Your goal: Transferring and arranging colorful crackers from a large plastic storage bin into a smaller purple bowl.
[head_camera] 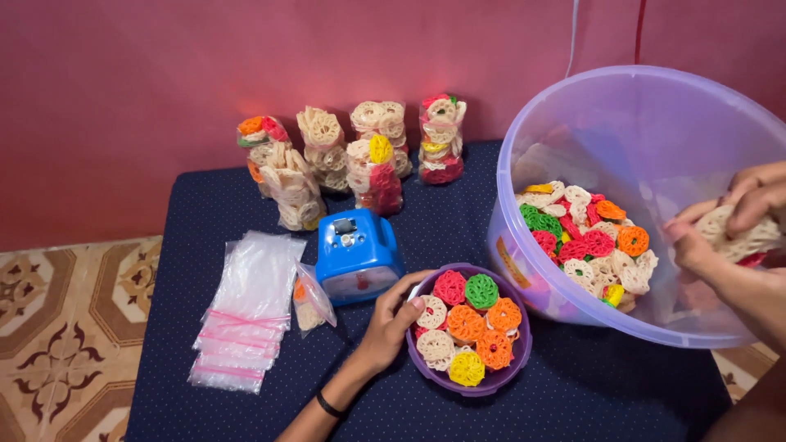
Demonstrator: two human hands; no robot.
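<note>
Purple plastic bowl (517, 372) sits on the dark blue dotted surface (589, 393), filled with round lacy crackers (467, 323) in red, green, orange, yellow and cream. Left hand (391, 326) rests at the bowl's near rim, fingers curled onto the edge and touching a cream cracker, gripping nothing that shows. Right hand (720, 241) is inside the big translucent tub (524, 147), closed on a small stack of cream crackers (741, 233); another hand (757, 192) steadies that stack from above. More loose crackers lie on the tub's floor. Just left of the bowl stands a blue scale (358, 255), with a partly filled bag (309, 303) leaning beside it and a pile of empty zip bags (246, 311) further left. Six packed bags (372, 155) stand along the red wall. Step in hand looks like scooping crackers from tub to bowl; judging by this, the next move calls for carrying the stack across without crushing it.
</note>
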